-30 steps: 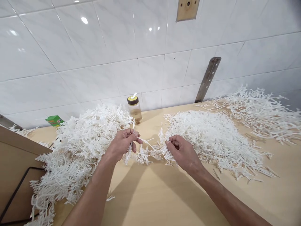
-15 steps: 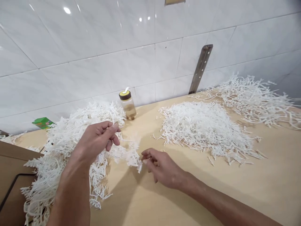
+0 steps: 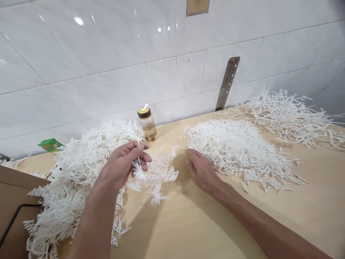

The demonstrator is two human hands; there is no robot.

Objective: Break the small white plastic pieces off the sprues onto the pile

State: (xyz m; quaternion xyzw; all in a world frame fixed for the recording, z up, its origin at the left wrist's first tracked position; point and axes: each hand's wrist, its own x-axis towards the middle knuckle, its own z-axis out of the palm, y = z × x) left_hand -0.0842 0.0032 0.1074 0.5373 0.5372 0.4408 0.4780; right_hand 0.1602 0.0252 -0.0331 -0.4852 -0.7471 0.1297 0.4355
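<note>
My left hand (image 3: 122,165) pinches the stem of a white plastic branched sprue (image 3: 155,174), which hangs above the wooden table (image 3: 188,223) with its small tips fanned out. Behind it lies a big tangled heap of the same white sprues (image 3: 78,172). My right hand (image 3: 199,171) lies flat, fingers stretched out, at the left edge of a middle pile of small loose white pieces (image 3: 237,147). Nothing shows in that hand.
A small clear jar with a yellow and brown lid (image 3: 147,123) stands against the white tiled wall. A third pile of bare white stems (image 3: 291,113) lies at the far right. A green carton (image 3: 51,144) sits at the back left. A brown cardboard box (image 3: 13,201) is at the left edge.
My right hand has let go of the sprue's end and moved right and away to the middle pile, opening flat. My left hand keeps the sprue, now a little further right.
</note>
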